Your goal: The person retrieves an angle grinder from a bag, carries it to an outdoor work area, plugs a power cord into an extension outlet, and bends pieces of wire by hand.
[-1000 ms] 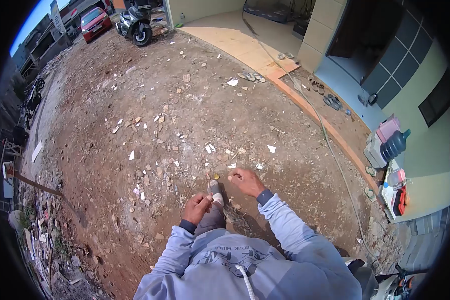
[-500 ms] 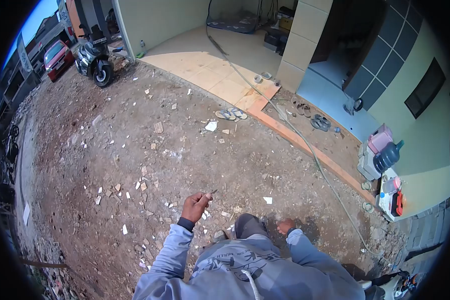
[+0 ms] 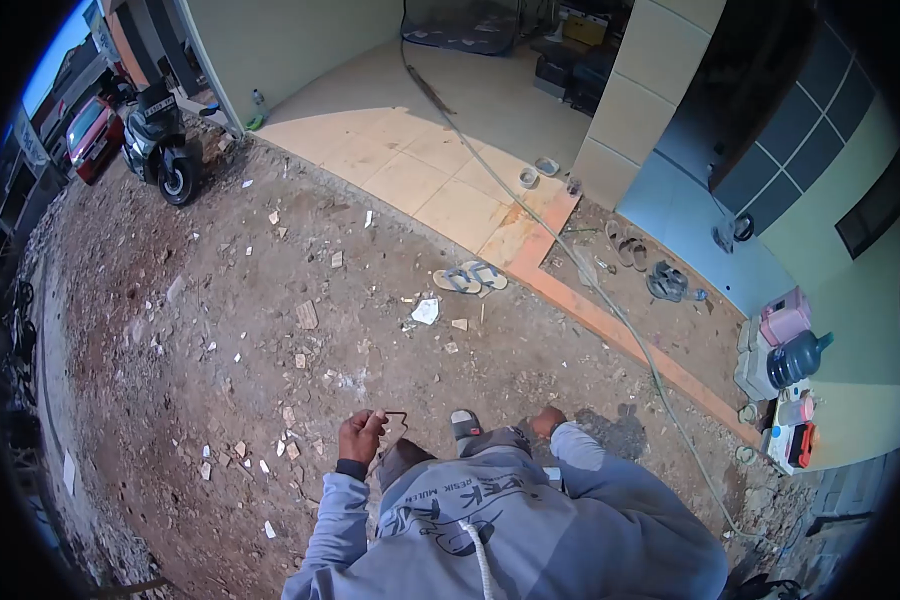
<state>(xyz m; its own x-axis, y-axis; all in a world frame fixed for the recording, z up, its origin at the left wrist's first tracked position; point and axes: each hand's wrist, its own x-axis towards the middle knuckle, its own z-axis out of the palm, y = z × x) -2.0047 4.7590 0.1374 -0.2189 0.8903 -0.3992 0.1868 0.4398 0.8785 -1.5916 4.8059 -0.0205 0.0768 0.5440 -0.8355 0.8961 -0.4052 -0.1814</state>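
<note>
Wire (image 3: 396,413), thin, reddish-brown and bent, stuck out toward three o'clock from the left hand (image 3: 362,437), whose thumb and fingertips were clamped together on its end. The right hand (image 3: 546,422) hung beside the trousered knee; whether its fingers were apart or together I could not tell. Between the hands, one shod foot (image 3: 464,424) rested on rubble-strewn ground (image 3: 270,330). A white tile shard (image 3: 426,312) lay at one o'clock from the left hand, near a pair of flip-flops (image 3: 470,278). Counting twelve as straight ahead of the body, a parked motor scooter (image 3: 165,150) stood between ten and eleven, a blue water jug (image 3: 796,360) at two, and a hose (image 3: 625,325) curved from twelve round toward three.
</note>
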